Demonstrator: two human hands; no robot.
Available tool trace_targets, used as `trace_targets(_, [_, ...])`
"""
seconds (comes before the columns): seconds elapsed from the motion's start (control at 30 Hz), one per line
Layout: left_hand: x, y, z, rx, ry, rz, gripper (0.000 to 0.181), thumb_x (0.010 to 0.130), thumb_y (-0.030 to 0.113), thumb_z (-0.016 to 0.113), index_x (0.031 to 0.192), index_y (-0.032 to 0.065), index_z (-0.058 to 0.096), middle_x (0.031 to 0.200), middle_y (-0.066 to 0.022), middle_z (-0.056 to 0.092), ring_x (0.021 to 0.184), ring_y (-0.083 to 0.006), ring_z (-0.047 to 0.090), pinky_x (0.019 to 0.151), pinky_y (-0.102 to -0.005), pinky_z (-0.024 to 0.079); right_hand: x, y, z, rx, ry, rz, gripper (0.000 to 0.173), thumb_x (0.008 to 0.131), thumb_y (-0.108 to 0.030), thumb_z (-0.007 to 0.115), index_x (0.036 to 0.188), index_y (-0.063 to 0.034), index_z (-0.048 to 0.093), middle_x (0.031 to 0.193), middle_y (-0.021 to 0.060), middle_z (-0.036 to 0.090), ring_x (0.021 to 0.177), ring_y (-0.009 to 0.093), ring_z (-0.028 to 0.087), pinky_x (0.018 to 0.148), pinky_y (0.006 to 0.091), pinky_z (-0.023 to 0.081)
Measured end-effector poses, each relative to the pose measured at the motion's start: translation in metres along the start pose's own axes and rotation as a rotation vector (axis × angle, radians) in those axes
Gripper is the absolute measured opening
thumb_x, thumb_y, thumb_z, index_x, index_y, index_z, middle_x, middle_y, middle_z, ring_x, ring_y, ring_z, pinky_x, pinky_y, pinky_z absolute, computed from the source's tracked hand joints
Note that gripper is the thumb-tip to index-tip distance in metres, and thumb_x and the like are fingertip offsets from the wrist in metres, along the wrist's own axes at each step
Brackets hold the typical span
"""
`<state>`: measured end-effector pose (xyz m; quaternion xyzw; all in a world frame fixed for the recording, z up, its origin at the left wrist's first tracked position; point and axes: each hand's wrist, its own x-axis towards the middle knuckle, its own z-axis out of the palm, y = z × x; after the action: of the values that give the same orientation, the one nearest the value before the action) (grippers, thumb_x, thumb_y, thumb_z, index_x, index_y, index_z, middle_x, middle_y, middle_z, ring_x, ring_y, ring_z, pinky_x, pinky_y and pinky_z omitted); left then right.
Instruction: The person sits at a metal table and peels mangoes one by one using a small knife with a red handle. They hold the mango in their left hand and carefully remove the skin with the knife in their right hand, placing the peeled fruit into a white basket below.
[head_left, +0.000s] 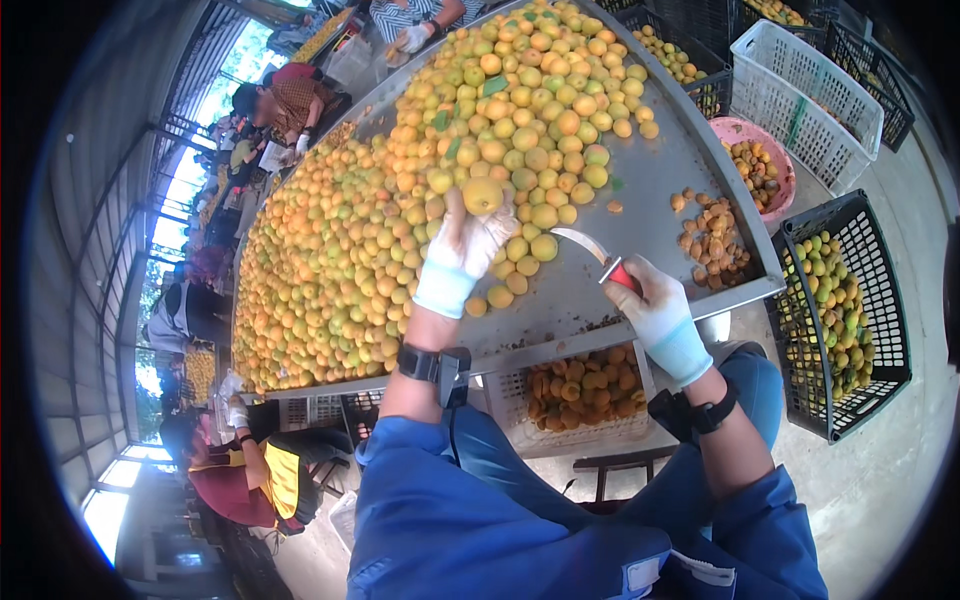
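My left hand (472, 232), in a white knit glove, grips a whole yellow apricot (482, 196) above the edge of a large apricot heap (337, 270). In my gloved right hand (654, 300) is a curved-blade knife (581, 241) with a red handle. Its hooked blade points left toward the fruit and is apart from it. The heap lies on a metal-topped table (645, 180). A pile of brown apricot pits (716, 240) sits at the table's right corner, beyond my right hand.
Below the table edge, between my knees, a white crate (510, 409) holds halved apricots (589, 390). At right stand a black crate (885, 300) of greenish fruit, a pink basin (787, 176) with pits and a white crate (810, 105). Several people work along the table's left and far sides.
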<state>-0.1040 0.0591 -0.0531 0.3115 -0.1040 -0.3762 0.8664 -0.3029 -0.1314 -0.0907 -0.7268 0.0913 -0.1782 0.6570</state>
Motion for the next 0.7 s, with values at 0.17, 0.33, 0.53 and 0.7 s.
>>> trace_targets(0.17, [-0.058, -0.032, -0.023, -0.109, -0.006, 0.048, 0.056, 0.096, 0.041, 0.05, 0.132, -0.0003, 0.039, 0.119, -0.0182, 0.052, 0.101, -0.0274, 0.059, 0.08, -0.0356, 0.055, -0.006, -0.003, 0.022, -0.063, -0.111, -0.013, 0.025, 0.079, -0.017, 0.072, 0.091, 0.0006, 0.059, 0.069, 0.0131, 0.056, 0.06, 0.017, 0.048, 0.06, 0.0299, 0.045])
trace_targets(0.33, [-0.078, -0.053, -0.044, -0.294, 0.121, 0.042, 0.06, 0.095, 0.049, 0.049, 0.127, -0.0008, 0.043, 0.108, -0.0229, 0.059, 0.083, -0.0245, 0.065, 0.071, -0.0355, 0.058, -0.01, 0.01, 0.046, -0.019, -0.131, -0.031, 0.023, 0.086, -0.02, 0.067, 0.094, 0.0002, 0.06, 0.067, 0.0078, 0.057, 0.061, 0.012, 0.05, 0.061, 0.0276, 0.045])
trace_targets(0.53, [-0.084, -0.064, -0.044, -0.208, 0.137, -0.021, 0.061, 0.096, 0.052, 0.045, 0.121, -0.0025, 0.049, 0.091, -0.0199, 0.065, 0.065, -0.0237, 0.065, 0.057, -0.0343, 0.057, -0.008, 0.007, 0.058, 0.238, -0.211, 0.262, 0.025, 0.094, -0.026, 0.056, 0.099, -0.0011, 0.058, 0.068, -0.0022, 0.051, 0.057, 0.006, 0.047, 0.052, 0.0214, 0.038])
trace_targets(0.7, [-0.085, -0.07, -0.06, 0.059, 0.079, -0.001, 0.06, 0.095, 0.053, 0.047, 0.119, -0.0009, 0.05, 0.09, -0.0153, 0.065, 0.068, -0.0205, 0.062, 0.058, -0.0325, 0.052, -0.003, 0.01, 0.062, 0.386, -0.255, 0.302, 0.029, 0.097, -0.031, 0.051, 0.099, -0.0024, 0.056, 0.068, -0.0029, 0.048, 0.053, 0.004, 0.042, 0.048, 0.02, 0.033])
